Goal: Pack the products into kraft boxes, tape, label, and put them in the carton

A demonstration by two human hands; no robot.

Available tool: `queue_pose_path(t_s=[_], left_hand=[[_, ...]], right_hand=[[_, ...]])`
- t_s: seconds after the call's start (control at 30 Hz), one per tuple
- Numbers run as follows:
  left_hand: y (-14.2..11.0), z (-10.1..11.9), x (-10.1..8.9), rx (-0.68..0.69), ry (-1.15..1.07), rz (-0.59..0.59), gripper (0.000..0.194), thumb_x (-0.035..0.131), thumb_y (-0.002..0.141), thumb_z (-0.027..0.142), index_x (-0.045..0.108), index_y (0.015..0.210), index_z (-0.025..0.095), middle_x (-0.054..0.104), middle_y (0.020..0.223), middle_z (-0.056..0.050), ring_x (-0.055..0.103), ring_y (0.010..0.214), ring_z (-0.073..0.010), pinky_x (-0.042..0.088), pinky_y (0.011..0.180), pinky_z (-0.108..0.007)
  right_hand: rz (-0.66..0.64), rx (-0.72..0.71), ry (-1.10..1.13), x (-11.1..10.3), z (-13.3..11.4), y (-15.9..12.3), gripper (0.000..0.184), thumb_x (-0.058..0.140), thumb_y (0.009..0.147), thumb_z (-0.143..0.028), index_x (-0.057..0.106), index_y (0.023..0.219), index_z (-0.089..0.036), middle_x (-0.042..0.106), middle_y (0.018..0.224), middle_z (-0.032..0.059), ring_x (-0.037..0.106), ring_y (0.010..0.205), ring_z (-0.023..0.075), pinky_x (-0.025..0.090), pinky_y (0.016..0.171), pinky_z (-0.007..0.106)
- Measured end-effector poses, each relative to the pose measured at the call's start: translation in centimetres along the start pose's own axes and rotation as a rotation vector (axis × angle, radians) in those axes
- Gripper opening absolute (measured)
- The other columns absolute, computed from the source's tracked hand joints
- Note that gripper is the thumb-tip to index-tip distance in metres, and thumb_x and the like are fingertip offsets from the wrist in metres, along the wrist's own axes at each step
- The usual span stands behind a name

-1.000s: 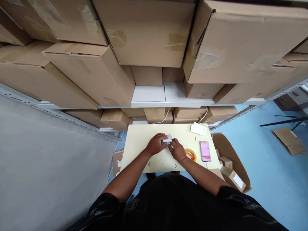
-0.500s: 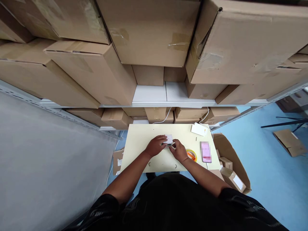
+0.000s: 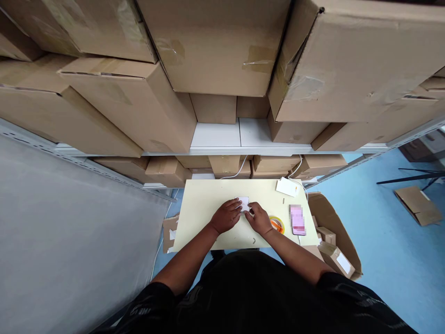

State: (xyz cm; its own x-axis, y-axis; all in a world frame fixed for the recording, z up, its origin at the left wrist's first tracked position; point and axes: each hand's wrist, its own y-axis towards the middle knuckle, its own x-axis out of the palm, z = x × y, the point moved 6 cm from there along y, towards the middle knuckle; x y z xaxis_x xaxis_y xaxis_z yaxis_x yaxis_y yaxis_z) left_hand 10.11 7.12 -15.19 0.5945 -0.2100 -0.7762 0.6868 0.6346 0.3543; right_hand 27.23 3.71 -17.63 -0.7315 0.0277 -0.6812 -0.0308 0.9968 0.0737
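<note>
White, flat, squarish box (image 3: 244, 203), partly under L hand (image 3: 227, 216).

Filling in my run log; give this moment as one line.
left hand: on small white item; right hand: fingers at its edge; tape roll: beside right wrist; phone: right side of table

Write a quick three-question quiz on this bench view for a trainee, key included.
1. True or false: the phone lies to the right of the tape roll.
2. What are the left hand and right hand both at?
A) the phone
B) the small white item
C) the tape roll
3. Fill in: small cartons right of the table sit in a large open ____.
Key: 1 true; 2 B; 3 cardboard box.
</note>
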Motion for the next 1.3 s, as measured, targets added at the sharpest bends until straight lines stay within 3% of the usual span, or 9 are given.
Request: queue_pose_path(t_s=[0.1, 0.2, 0.27, 0.37, 0.53, 0.67, 0.83, 1.0, 1.3], left_hand=[[-0.9, -0.1, -0.3, -0.111, -0.110, 0.091, 0.034, 0.065, 0.093, 0.019, 0.068, 0.127, 0.021, 0.059, 0.148, -0.014, 0.046, 0.148, -0.0307, 0.044, 0.121, -0.055], [-2.4, -1.1, 0.1, -0.341, -0.257, 0.226, 0.049, 0.068, 0.088, 0.018, 0.059, 0.136, 0.021, 0.050, 0.154, -0.016, 0.047, 0.147, -0.0309, 0.046, 0.118, -0.055], [-3.4, -2.1, 1.3, -0.537, -0.398, 0.254, 0.056, 0.068, 0.087, 0.018, 0.052, 0.140, 0.021, 0.054, 0.149, -0.017, 0.056, 0.138, -0.0295, 0.054, 0.109, -0.052], [-4.6, -3.5, 4.1, -0.756, -0.578, 0.197, 0.050, 0.067, 0.086, 0.017, 0.054, 0.135, 0.021, 0.065, 0.137, -0.015, 0.066, 0.125, -0.0273, 0.061, 0.096, -0.045], [-5.4, -4.8, 6.9, -0.850, -0.671, 0.191, 0.048, 0.066, 0.083, 0.013, 0.057, 0.130, 0.020, 0.068, 0.133, -0.013, 0.065, 0.128, -0.0279, 0.060, 0.096, -0.044], [-5.8, -5.3, 7.3, -0.852, -0.653, 0.192, 0.051, 0.064, 0.081, 0.009, 0.058, 0.131, 0.020, 0.070, 0.131, -0.012, 0.066, 0.126, -0.0270, 0.059, 0.099, -0.044], [-6.5, -7.9, 4.9, -0.875, -0.623, 0.245, 0.051, 0.063, 0.083, 0.012, 0.058, 0.133, 0.022, 0.071, 0.132, -0.010, 0.067, 0.125, -0.0265, 0.058, 0.101, -0.045], [-8.1, -12.9, 0.6, -0.942, -0.636, 0.303, 0.051, 0.064, 0.081, 0.015, 0.060, 0.131, 0.021, 0.072, 0.130, -0.010, 0.066, 0.126, -0.0276, 0.055, 0.105, -0.047], [-10.0, -21.8, -6.8, -0.938, -0.580, 0.374, 0.050, 0.065, 0.079, 0.017, 0.061, 0.129, 0.021, 0.074, 0.123, -0.007, 0.069, 0.118, -0.0266, 0.054, 0.104, -0.044]], right_hand=[[-0.014, 0.070, 0.084, -0.1, 0.2, -0.2, 0.030, 0.060, 0.093, -0.037, 0.058, 0.120, -0.024, 0.069, 0.110, 0.0070, 0.070, 0.087, 0.0203, 0.059, 0.081, 0.037], [-0.041, 0.178, 0.219, 0.4, 1.2, -0.5, 0.034, 0.060, 0.089, -0.034, 0.057, 0.122, -0.025, 0.070, 0.107, 0.0048, 0.070, 0.088, 0.0200, 0.060, 0.077, 0.036], [-0.070, 0.243, 0.282, 0.9, 2.2, -0.8, 0.036, 0.059, 0.086, -0.029, 0.058, 0.122, -0.025, 0.071, 0.106, 0.0046, 0.070, 0.092, 0.0207, 0.061, 0.077, 0.036], [-0.138, 0.308, 0.337, 2.2, 3.6, -1.2, 0.047, 0.058, 0.081, -0.020, 0.060, 0.127, -0.027, 0.072, 0.112, 0.0058, 0.070, 0.104, 0.0229, 0.062, 0.080, 0.037], [-0.235, 0.390, 0.420, 4.3, 5.5, -1.5, 0.064, 0.058, 0.074, -0.009, 0.057, 0.135, -0.028, 0.072, 0.124, 0.0067, 0.068, 0.121, 0.0248, 0.063, 0.084, 0.037], [-0.222, 0.397, 0.437, 5.4, 5.9, -0.8, 0.070, 0.057, 0.070, -0.006, 0.057, 0.136, -0.027, 0.072, 0.128, 0.0072, 0.069, 0.120, 0.0251, 0.062, 0.085, 0.038], [-0.288, 0.382, 0.444, 8.4, 4.7, 2.1, 0.072, 0.055, 0.070, -0.008, 0.053, 0.140, -0.027, 0.065, 0.139, 0.0085, 0.067, 0.124, 0.0235, 0.061, 0.089, 0.036], [-0.314, 0.337, 0.470, 13.2, 1.6, 6.5, 0.074, 0.056, 0.069, -0.009, 0.053, 0.141, -0.028, 0.064, 0.140, 0.0087, 0.068, 0.123, 0.0234, 0.061, 0.084, 0.032], [-0.305, 0.295, 0.468, 21.3, -4.2, 13.9, 0.076, 0.058, 0.069, -0.009, 0.052, 0.143, -0.027, 0.063, 0.141, 0.0096, 0.069, 0.120, 0.0236, 0.061, 0.086, 0.033]])
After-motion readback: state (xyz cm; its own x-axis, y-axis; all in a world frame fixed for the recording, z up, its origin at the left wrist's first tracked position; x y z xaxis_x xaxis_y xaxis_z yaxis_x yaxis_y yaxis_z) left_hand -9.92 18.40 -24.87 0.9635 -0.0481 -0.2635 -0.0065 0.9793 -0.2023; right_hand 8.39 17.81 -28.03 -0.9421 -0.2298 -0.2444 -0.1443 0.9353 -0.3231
